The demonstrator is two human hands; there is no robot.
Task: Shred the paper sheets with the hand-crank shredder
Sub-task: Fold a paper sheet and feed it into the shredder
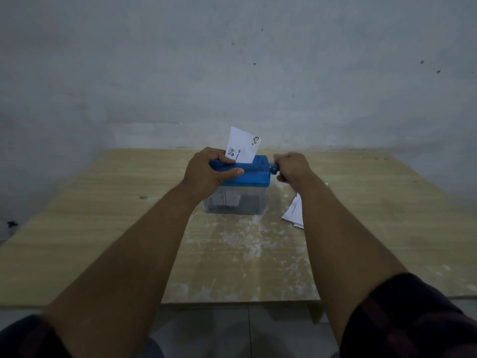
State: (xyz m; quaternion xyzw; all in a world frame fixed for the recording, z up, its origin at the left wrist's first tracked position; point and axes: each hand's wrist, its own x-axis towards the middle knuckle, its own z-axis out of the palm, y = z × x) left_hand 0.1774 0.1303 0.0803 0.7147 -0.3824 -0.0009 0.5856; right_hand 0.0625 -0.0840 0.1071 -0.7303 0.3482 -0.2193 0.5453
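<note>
a: where's the hand-crank shredder [241,177] sitting?
b: i see it mid-desk, set back toward the far edge and the grey wall [232,60]. its clear bin [249,202] stands flat on the desk [103,228], with paper strips and dark shreds inside.
a: and the hands?
b: my left hand [206,173] grasps the blue lid [254,174], fingers [221,156] curled over the top, thumb along the front edge. my right hand [293,167] is clenched round the crank [273,171] on the shredder's right side; the handle itself is hidden in the fist.
a: paper?
b: one paper sheet [244,147] stands tilted in the top slot, its upper part sticking up just beside my left fingers. loose sheets [294,213] lie on the desk just right of the bin, partly hidden by my right forearm.
a: room to move?
b: the wood-grain desk top stretches wide to the left and right of the shredder, and forward from it to the near edge, under my forearms.
</note>
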